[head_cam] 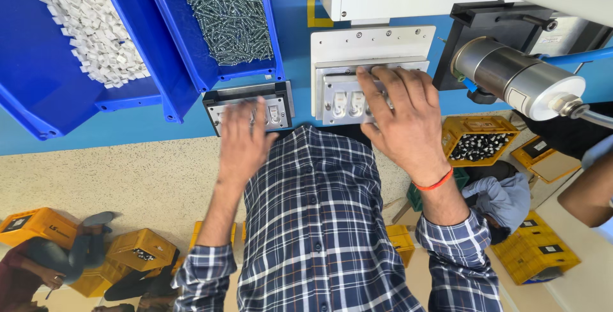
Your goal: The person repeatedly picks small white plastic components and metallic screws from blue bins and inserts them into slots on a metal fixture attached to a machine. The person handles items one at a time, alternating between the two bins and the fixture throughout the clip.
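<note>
A blue plaid shirt (319, 222) fills the near foreground, its sleeves leading up to both hands. The right hand (402, 117) lies flat and spread over a white switch plate (348, 101) seated in a metal fixture (373, 47); its fingers are released, not clenched, with the fingertips (367, 76) touching the plate's far edge and the rocker switches showing just beside the index finger. An orange band (434, 183) circles that wrist. The left hand (242, 140) rests palm down, fingers loosely extended, on a second switch plate (276, 113) held in a black frame (249, 92); most of that plate sits under the fingers, one switch showing beside them. Beyond the left fingertips stand blue bins (185, 50) of screws (227, 12) and white pieces (89, 25). A metal cylinder (517, 76) lies well right of the right hand.
</note>
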